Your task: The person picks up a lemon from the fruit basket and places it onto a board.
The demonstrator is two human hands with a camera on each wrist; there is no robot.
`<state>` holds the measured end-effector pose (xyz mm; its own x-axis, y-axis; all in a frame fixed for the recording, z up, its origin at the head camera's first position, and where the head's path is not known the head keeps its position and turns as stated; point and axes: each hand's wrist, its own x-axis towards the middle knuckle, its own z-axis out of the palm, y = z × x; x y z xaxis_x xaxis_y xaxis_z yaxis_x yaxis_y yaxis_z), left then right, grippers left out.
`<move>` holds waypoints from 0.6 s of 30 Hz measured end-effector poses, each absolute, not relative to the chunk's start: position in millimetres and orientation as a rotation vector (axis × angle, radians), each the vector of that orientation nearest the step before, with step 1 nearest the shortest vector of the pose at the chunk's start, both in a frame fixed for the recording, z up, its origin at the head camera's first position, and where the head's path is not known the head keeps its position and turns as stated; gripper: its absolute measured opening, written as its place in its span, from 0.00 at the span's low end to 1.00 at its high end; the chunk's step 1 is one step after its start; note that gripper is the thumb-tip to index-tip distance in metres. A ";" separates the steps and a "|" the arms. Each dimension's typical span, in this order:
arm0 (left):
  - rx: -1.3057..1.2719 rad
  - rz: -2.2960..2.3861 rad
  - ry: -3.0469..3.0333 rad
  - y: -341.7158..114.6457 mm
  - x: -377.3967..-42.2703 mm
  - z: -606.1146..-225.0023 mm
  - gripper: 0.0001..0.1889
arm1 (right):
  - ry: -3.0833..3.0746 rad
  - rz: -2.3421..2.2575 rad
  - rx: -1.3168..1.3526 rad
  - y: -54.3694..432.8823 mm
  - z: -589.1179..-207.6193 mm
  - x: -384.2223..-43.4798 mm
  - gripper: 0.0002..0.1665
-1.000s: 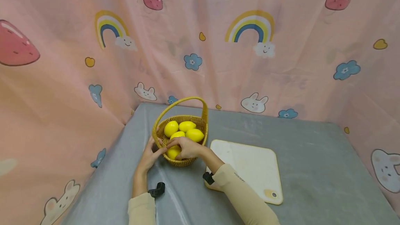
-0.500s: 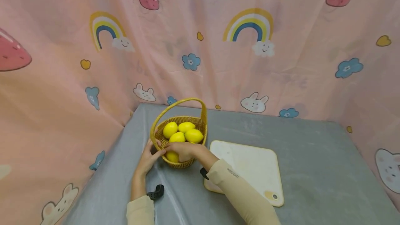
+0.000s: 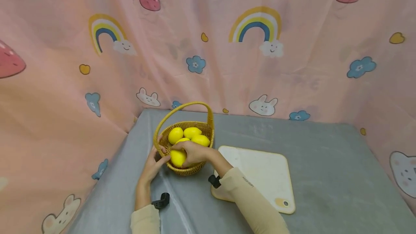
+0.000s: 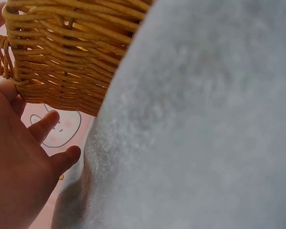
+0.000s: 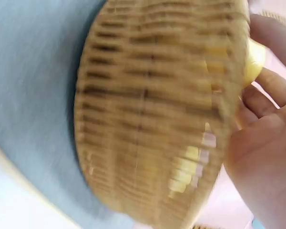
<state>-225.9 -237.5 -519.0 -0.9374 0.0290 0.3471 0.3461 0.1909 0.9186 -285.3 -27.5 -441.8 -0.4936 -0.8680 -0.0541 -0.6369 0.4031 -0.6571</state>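
A yellow wicker basket [image 3: 191,171] with a tall arched handle stands on the grey table, holding several yellow lemons [image 3: 176,135]. My left hand [image 3: 150,167] grips its left rim at the foot of the handle; some of those fingers are hidden behind the wicker. In the left wrist view, the other fingers of the left hand [image 4: 19,157] spread below that spot. My right hand [image 3: 195,153] reaches over the front rim with thumb and fingers around one lemon [image 3: 177,159]. In the right wrist view this lemon [image 5: 255,62] peeks above the rim beside the fingers.
To the right of the basket a white cutting board [image 3: 260,176] with a yellowish edge lies flat, partly under the right forearm. Pink printed curtains [image 3: 221,75] hang behind and beside the table [image 3: 325,169]. A black wrist camera [image 3: 161,201] sits on the left wrist.
My right hand dipped lower into the basket, then rose slightly with its fingers around the front lemon, which now shows more. My left hand has stayed at the rim.
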 end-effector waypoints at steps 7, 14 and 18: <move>-0.383 -1.815 -2.220 -234.8 -218.4 -506.5 0.09 | 2.201 -1.126 -1.185 -0.1 -437.9 -289.0 0.45; -0.340 -1.806 -2.243 -238.7 -225.2 -521.7 0.12 | 2.132 -1.285 -1.132 24.3 -431.4 -289.2 0.45; -0.327 -1.800 -2.246 -238.2 -225.1 -522.1 0.14 | 2.153 -1.312 -1.110 38.3 -428.2 -288.1 0.45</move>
